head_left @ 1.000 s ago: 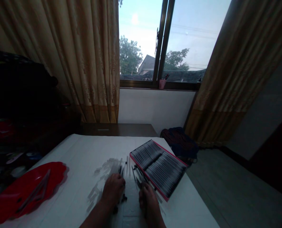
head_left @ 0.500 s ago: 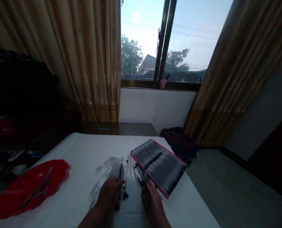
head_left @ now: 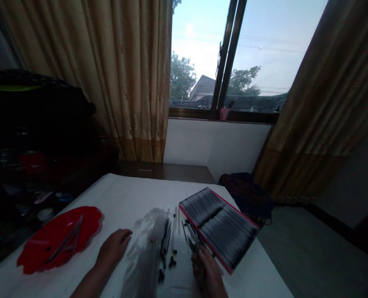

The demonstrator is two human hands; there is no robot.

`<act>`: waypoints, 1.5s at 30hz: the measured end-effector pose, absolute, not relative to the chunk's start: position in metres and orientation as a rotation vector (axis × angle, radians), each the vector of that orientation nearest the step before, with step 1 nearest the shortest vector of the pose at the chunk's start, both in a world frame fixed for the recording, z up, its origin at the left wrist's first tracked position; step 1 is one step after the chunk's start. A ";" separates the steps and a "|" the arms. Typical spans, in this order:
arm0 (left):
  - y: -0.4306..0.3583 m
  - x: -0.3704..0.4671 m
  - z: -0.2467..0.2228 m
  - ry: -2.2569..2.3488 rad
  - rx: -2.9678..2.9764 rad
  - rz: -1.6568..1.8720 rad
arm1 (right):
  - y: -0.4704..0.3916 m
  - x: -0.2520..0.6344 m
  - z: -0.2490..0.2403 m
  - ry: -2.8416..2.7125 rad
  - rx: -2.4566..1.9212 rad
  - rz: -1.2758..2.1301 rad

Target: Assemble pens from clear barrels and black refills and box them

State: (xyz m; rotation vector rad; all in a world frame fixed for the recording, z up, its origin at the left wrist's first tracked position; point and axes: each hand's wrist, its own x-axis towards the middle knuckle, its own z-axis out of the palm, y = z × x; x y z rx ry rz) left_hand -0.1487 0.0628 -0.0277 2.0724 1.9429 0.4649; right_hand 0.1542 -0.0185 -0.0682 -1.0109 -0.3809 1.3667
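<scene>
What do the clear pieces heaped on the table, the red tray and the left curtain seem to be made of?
Clear pieces: probably plastic, see-through and greyish; the dim view leaves the exact kind open.
Tray: likely plastic, with a smooth, slightly glossy bright red surface.
Curtain: patterned fabric with faint sheen, hanging in soft folds.
</scene>
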 end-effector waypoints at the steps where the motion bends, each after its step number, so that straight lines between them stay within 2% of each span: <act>1: 0.063 -0.149 -0.027 1.941 2.069 0.454 | -0.019 0.154 -0.068 -0.389 -1.008 1.366; 13: 0.084 -0.106 -0.024 1.848 2.085 0.466 | -0.019 0.152 -0.078 -0.512 -1.028 1.405; 24: 0.055 -0.083 -0.022 1.445 1.578 0.737 | -0.017 0.139 -0.086 -0.887 -1.129 1.266; 28: 0.036 -0.067 -0.021 1.203 1.246 0.889 | -0.016 0.135 -0.071 -1.088 -1.195 1.214; 36: 0.024 -0.056 -0.019 1.142 1.310 0.930 | -0.020 0.133 -0.013 -1.546 -1.254 0.940; 45: 0.019 -0.057 -0.015 1.112 1.429 0.997 | -0.023 0.134 0.005 -1.816 -1.378 0.794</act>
